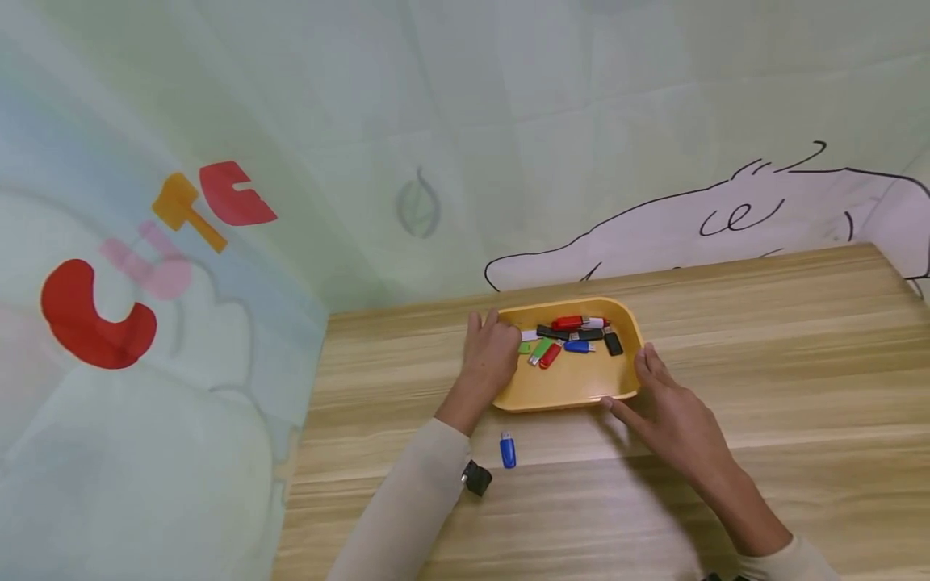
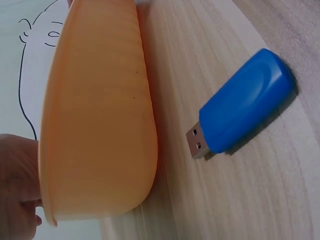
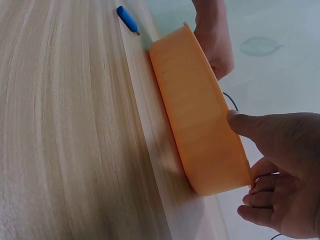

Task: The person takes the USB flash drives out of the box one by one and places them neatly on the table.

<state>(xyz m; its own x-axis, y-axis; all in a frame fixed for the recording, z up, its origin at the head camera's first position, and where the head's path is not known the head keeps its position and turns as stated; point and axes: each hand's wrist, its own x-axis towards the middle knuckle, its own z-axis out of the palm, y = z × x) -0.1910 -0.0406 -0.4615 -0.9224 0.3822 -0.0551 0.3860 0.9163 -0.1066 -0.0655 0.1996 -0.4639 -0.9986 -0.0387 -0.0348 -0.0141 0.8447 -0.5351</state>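
Observation:
A shallow yellow-orange plastic tray stands on the wooden table, with several USB flash drives at its far side. Among them are a blue drive, a red one, a green one and a black one. My left hand grips the tray's left end over the rim, its fingertips partly hidden. At the near right corner, my right hand holds the tray, the thumb on the near rim and the fingers along the right end. Another blue USB flash drive lies in front of the tray.
The wooden table extends to the right of the tray and toward me. Behind it hangs a pale printed curtain, which also covers the left side. A black device sits at my left wrist.

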